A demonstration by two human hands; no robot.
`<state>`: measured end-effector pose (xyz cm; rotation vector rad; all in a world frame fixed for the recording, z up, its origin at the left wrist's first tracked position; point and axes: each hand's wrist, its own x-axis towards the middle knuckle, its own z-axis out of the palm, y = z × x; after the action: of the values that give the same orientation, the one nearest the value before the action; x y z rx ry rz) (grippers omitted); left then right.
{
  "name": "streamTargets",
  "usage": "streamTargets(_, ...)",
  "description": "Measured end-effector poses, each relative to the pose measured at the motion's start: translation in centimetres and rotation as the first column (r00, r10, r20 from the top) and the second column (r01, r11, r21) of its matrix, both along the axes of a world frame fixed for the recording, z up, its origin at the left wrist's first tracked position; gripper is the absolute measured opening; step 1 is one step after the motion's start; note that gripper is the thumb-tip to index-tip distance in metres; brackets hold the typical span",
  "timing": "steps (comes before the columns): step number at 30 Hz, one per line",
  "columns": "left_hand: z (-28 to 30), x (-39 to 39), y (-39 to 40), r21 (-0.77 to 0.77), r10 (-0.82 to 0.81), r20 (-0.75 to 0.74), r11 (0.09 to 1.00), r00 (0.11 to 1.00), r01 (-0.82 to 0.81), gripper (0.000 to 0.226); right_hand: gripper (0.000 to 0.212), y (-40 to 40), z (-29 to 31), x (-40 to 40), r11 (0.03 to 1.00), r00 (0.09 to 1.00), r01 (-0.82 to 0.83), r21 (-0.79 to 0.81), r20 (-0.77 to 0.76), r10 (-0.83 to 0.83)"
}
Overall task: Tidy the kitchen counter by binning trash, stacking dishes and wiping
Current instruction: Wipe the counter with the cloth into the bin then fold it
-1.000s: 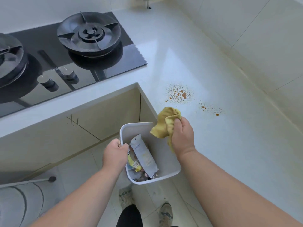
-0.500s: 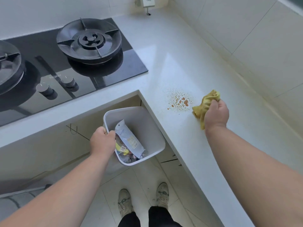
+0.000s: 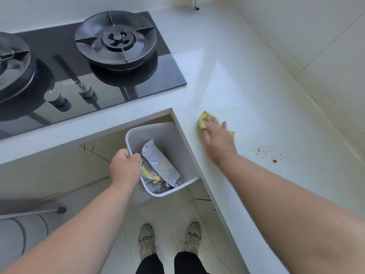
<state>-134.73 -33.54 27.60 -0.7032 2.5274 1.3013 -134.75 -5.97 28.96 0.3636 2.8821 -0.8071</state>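
Left hand (image 3: 124, 168): clenched on the rim of the bin (image 3: 176, 186), below the counter (image 3: 227, 86) edge.
Right hand (image 3: 216, 138): fingers flat, pressed the cloth (image 3: 203, 120) onto the counter.
Pouch (image 3: 160, 163) in bin: long axis upright, leaning.

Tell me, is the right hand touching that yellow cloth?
Touching. The head view shows the right hand lying flat on the yellow cloth, pressing it against the counter; cloth edges show on both sides of the fingers.

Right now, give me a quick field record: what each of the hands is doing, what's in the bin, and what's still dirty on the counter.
left hand: grips the rim of the bin, held beside the counter edge
right hand: flat, pressing the yellow cloth on the counter
bin contents: wrappers
still dirty: brown spots right of the cloth
stove: nothing on the burners
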Motion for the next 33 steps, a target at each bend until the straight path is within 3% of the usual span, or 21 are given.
streamTargets(4,0.6,0.0,0.3,0.016,0.016,-0.02,1.0,1.0,-0.016,0.031,0.039,-6.1,0.4,1.4,0.957,0.957,-0.288,-0.016,-0.029,0.288)
streamTargets(6,1.0,-0.1,0.2,0.0,0.015,-0.028,1.0,1.0,-0.015,0.031,0.034,-8.1,0.4,1.9,0.947,0.95,-0.313,-0.067,-0.001,0.314)
streamTargets(9,1.4,-0.3,0.0,-0.021,0.004,-0.033,1.0,0.999,-0.005,0.03,0.028,-9.0,1.7,1.8,0.952,0.997,-0.052,-0.301,0.039,0.067)
streamTargets(11,1.6,-0.3,-0.2,-0.02,0.005,-0.04,1.0,0.999,-0.006,0.028,0.025,-8.4,2.8,1.1,0.878,0.983,0.165,-0.449,-0.003,-0.186)
streamTargets(13,1.6,-0.2,-0.3,0.001,0.016,-0.046,1.0,0.999,-0.016,0.026,0.025,-6.6,3.8,0.1,0.837,0.936,0.272,-0.474,-0.074,-0.345)
streamTargets(16,1.6,-0.3,-0.6,0.025,0.029,-0.044,0.999,0.999,-0.028,0.025,0.028,-2.6,5.1,-2.0,0.837,0.874,0.315,-0.448,-0.206,-0.439)
streamTargets(19,1.3,-0.4,-0.8,0.034,0.032,-0.043,0.999,0.999,-0.031,0.026,0.037,2.3,4.6,-4.3,0.936,0.898,0.286,-0.205,-0.283,-0.336)
streamTargets(21,1.0,-0.4,-0.9,0.035,0.033,-0.043,0.999,0.999,-0.031,0.027,0.041,5.1,3.4,-5.3,0.973,0.971,0.225,0.043,-0.098,-0.22)
streamTargets(23,0.8,-0.4,-0.8,0.048,0.037,-0.039,0.998,0.999,-0.035,0.027,0.043,6.0,2.1,-5.4,0.973,0.979,0.112,0.204,0.147,-0.144)
streamTargets(25,0.6,-0.3,-0.8,0.057,0.035,-0.034,0.998,0.999,-0.033,0.028,0.048,4.9,1.4,-5.4,0.968,0.973,0.027,0.249,0.215,-0.083)
streamTargets(28,0.6,-0.1,-0.6,0.059,0.023,-0.035,0.998,0.999,-0.021,0.031,0.053,0.8,0.7,-5.2,0.96,0.984,-0.134,0.246,0.151,0.099)
streamTargets(33,0.5,0.2,-0.2,0.085,0.007,-0.026,0.996,1.0,-0.005,0.032,0.064,-4.0,-0.8,-1.5,0.879,0.913,-0.406,0.251,0.085,0.398)
